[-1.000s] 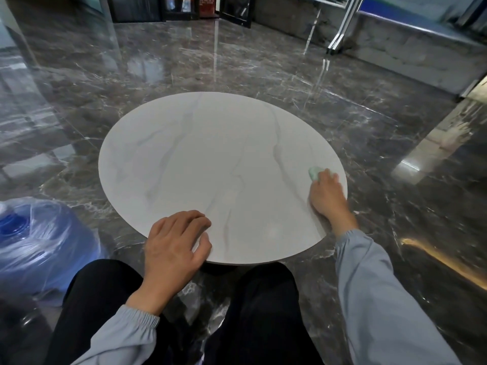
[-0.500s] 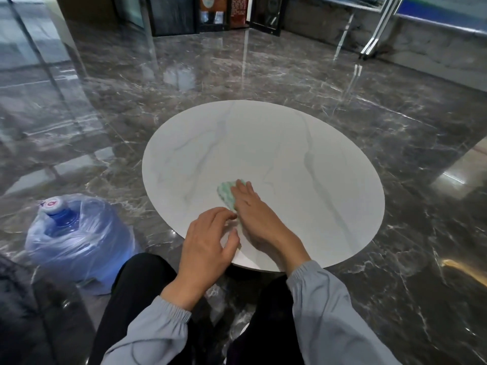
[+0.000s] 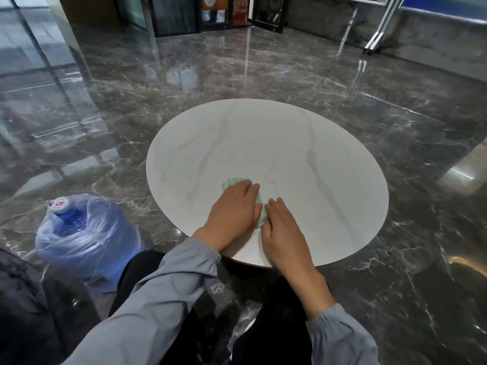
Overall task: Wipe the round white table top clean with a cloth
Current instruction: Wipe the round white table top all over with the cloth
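The round white table top point(image 3: 303, 143) with faint grey veins stands low in front of my knees. A pale green cloth point(image 3: 235, 181) lies on its near part. My left hand point(image 3: 233, 210) rests flat on the cloth and covers most of it. My right hand point(image 3: 283, 227) lies just to the right, its thumb side against the cloth's right edge, where a strip of green shows between the two hands. How firmly either hand grips the cloth is hidden.
A large blue water jug point(image 3: 84, 233) wrapped in clear plastic stands on the glossy dark marble floor point(image 3: 263, 75) to the left of the table. Dark cabinets point(image 3: 210, 14) and a metal stand point(image 3: 379, 27) are at the far wall.
My right hand swept the cloth from the table's right edge to the near middle. My left hand then moved onto the cloth, and my right hand now sits on its right side.
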Motion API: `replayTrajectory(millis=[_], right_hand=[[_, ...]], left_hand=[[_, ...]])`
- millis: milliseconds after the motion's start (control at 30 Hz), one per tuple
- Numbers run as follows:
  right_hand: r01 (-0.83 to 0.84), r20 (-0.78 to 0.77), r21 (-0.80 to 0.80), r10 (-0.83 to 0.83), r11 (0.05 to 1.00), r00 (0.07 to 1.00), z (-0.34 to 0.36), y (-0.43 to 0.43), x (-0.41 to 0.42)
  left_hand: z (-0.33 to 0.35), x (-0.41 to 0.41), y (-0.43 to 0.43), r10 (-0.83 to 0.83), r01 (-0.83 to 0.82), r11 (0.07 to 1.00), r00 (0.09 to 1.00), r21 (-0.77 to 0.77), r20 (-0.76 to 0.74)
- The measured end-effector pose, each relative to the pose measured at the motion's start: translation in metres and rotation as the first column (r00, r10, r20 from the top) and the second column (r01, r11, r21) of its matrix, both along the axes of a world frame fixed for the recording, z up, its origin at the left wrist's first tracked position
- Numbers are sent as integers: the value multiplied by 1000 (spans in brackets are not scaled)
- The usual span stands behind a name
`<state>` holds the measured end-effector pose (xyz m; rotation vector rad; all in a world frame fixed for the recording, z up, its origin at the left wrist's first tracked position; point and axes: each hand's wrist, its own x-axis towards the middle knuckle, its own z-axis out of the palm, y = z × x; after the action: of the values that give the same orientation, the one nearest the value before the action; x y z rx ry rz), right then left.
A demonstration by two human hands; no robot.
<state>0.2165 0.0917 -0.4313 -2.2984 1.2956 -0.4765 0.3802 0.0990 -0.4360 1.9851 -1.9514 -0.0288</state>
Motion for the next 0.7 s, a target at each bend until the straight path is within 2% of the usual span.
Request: replayTrajectory(millis=[67, 167, 267, 367, 467, 600, 700], right_hand=[[-2, -10, -29, 1, 1000, 1000, -1, 0, 2], [-13, -42, -65, 10, 998, 999, -4, -1, 4], [-17, -80, -80, 10, 997, 997, -6, 0, 6], [-17, -76, -81, 11, 997, 997, -6, 2, 7], [-14, -80, -85, 8, 996, 997, -7, 2, 8], [-15, -83, -89, 8, 996, 997, -8, 2, 9], [-8, -77, -105, 0, 994, 997, -8, 2, 9]], left_hand=[[-4, 6, -2, -72, 68, 993, 996, 98, 47], [-4, 19, 5, -60, 52, 993, 995, 109, 74], [-3, 40, 23, 52, -53, 993, 999, 108, 10], [-1, 77, 47, 156, -157, 987, 987, 31, 35], [3, 104, 63, 213, -221, 973, 970, 61, 120], [-1, 92, 56, 175, -198, 976, 960, 86, 220], [-5, 51, 45, 51, -68, 993, 985, 100, 166]])
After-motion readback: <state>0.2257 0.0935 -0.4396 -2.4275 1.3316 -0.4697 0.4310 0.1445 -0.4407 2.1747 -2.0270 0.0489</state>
